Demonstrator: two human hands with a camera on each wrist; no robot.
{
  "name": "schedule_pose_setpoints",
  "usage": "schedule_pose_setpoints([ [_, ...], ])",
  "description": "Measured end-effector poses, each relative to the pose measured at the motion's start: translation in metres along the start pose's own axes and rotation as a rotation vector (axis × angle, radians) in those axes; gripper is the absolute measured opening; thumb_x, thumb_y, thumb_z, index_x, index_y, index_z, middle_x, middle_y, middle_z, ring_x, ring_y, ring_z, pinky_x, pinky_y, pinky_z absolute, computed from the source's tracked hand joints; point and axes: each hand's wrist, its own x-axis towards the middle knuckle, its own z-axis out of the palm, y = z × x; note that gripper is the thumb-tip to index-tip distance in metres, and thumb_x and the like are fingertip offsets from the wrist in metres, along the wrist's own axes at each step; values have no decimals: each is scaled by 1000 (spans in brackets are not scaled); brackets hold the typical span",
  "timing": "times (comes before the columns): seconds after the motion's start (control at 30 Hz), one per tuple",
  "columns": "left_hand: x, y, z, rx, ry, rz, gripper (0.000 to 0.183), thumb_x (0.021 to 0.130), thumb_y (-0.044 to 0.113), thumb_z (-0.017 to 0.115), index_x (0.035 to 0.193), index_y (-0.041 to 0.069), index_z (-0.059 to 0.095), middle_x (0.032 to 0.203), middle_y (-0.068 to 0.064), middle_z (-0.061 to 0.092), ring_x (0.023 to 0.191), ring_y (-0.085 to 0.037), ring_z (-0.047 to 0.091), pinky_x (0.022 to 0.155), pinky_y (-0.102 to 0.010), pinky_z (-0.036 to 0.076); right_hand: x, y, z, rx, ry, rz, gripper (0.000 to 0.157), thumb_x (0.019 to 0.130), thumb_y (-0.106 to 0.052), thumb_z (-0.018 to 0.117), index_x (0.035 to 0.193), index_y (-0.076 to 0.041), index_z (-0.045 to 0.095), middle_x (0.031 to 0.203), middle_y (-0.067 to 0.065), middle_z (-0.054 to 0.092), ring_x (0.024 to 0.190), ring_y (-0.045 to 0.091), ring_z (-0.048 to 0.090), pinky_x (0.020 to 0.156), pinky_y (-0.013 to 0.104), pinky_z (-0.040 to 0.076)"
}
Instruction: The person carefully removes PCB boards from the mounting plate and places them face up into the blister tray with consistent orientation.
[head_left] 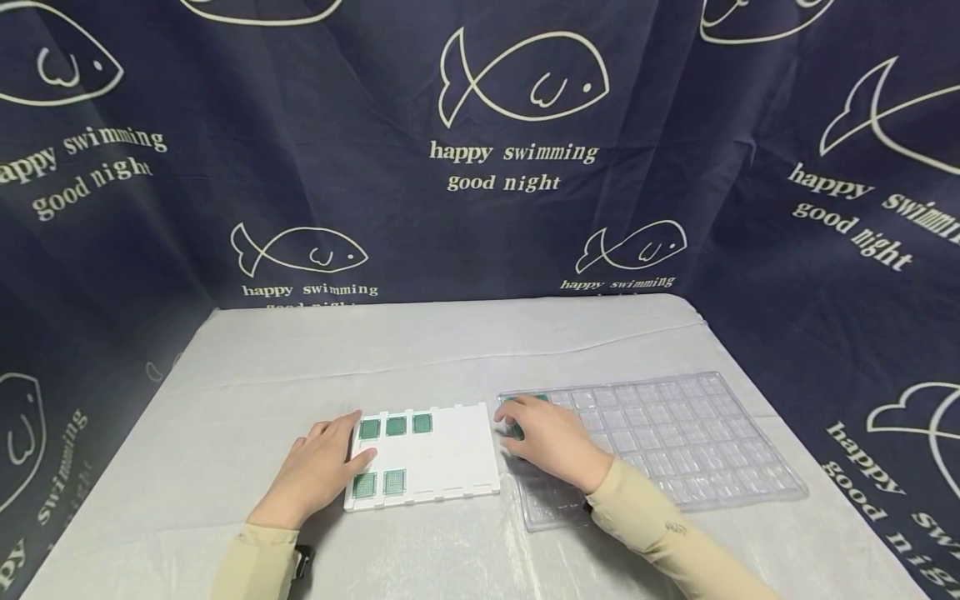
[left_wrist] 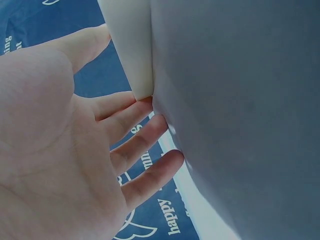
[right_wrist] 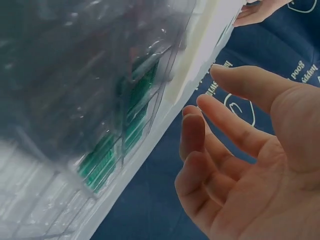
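My left hand (head_left: 313, 473) rests against the left end of a white panel (head_left: 457, 450), its thumb over the top and its fingers along the edge. In the left wrist view, the fingers are fairly straight and touch the panel's edge (left_wrist: 132, 50). Small green perforated circuit boards (head_left: 396, 426) lie on the panel in two rows. My right hand (head_left: 558, 442) is over the left side of a clear plastic tray (head_left: 750, 433), fingers bent and thumb apart, with nothing visible between them. Green circuit boards (right_wrist: 100, 162) sit in the tray's compartments, partly hidden by the hand in the head view.
A pale cloth covers the table (head_left: 420, 367). The tray's many compartments (head_left: 652, 417) spread to the right of my hand. A narrow gap separates panel and tray. Dark blue fish-printed curtains (head_left: 517, 225) enclose the back and sides.
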Motion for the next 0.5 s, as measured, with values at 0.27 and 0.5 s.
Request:
schedule_pose_setpoints([
  [0.27,1,-2,2,16,-8,-14,72,99,42,64,155,4,40,153,-18,51,137,-41,47,108,-61,40,13,-7,2,-25,-10,-60,27,86,-25,81,111,-17,72,101,-3,71,71,7,60,58,23,47],
  [0.5,1,-1,1,7,-8,-14,72,99,42,64,155,4,40,154,-19,50,137,-41,47,109,-63,39,27,-19,5,-35,-16,-103,27,87,-25,80,111,-16,72,100,-2,70,70,10,61,56,25,47],
])
